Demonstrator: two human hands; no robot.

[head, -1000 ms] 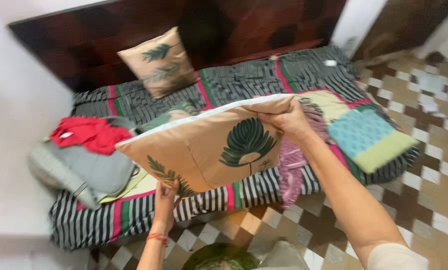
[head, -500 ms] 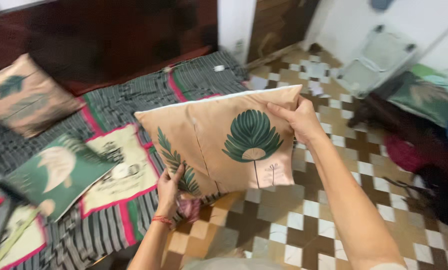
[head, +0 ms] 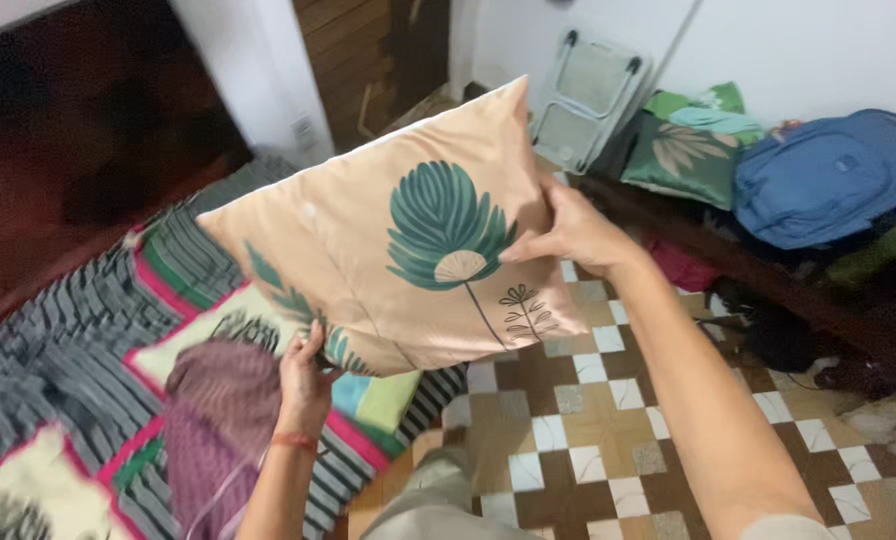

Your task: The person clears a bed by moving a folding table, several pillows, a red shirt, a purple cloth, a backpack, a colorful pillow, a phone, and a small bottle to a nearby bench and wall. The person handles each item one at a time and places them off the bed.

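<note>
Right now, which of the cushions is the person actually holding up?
The peach cushion with the dark green leaf print, gripped by the left hand and right hand. The green cushion lies against the far wall, untouched.

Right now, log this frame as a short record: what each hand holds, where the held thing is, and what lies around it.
held item: peach cushion with green leaf prints, lifted in the air, tilted
left hand: grips the cushion's lower left corner
right hand: grips the cushion's right edge
below, left: bed with striped cover and a purple cloth
floor: checkered tiles
far right: blue backpack, green cushion, a folded frame leaning on the wall
</note>
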